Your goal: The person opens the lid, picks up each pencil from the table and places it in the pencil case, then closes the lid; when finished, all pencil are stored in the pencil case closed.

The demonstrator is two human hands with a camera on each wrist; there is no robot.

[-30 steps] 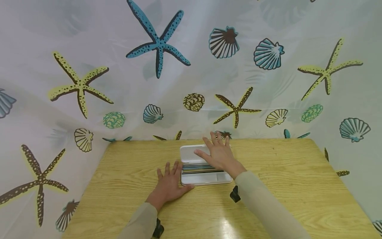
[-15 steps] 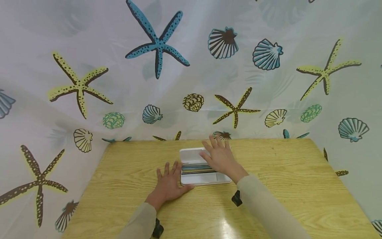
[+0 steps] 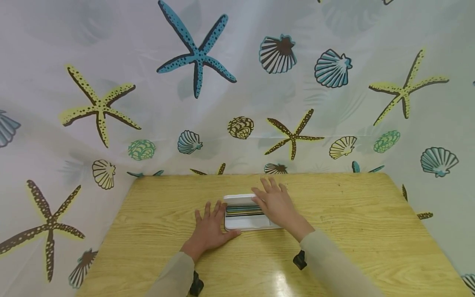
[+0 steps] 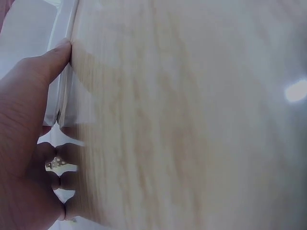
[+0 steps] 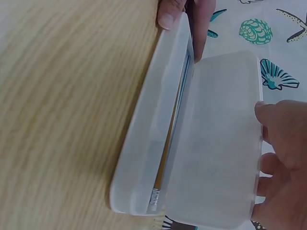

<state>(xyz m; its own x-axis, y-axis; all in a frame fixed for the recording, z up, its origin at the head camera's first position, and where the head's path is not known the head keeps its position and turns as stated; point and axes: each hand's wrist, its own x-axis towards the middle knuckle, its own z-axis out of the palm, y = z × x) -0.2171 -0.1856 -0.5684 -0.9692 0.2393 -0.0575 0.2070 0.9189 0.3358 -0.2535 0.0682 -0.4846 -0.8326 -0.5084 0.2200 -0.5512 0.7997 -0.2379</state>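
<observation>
A white pencil case (image 3: 248, 222) lies on the wooden table with several thin pencils (image 3: 243, 210) in it. Its hinged lid (image 5: 216, 139) stands raised at the back. My left hand (image 3: 210, 231) holds the case's left end, thumb along the front wall and index finger near the back corner. The other left fingers spread toward the tabletop. My right hand (image 3: 276, 206) has its fingertips along the lid's free edge, with the thumb on the inner side and the fingers behind. In the head view this hand hides the case's right end.
The wooden table (image 3: 167, 189) extends around the case on every side. A pale curtain (image 3: 237, 90) printed with starfish and shells hangs behind the table and along both sides. Dark wrist straps (image 3: 299, 260) show beneath the sleeves.
The lid has tilted forward from lying far back to standing more upright. My right hand has come nearer with it, its fingers more bent. The left hand has stayed in place.
</observation>
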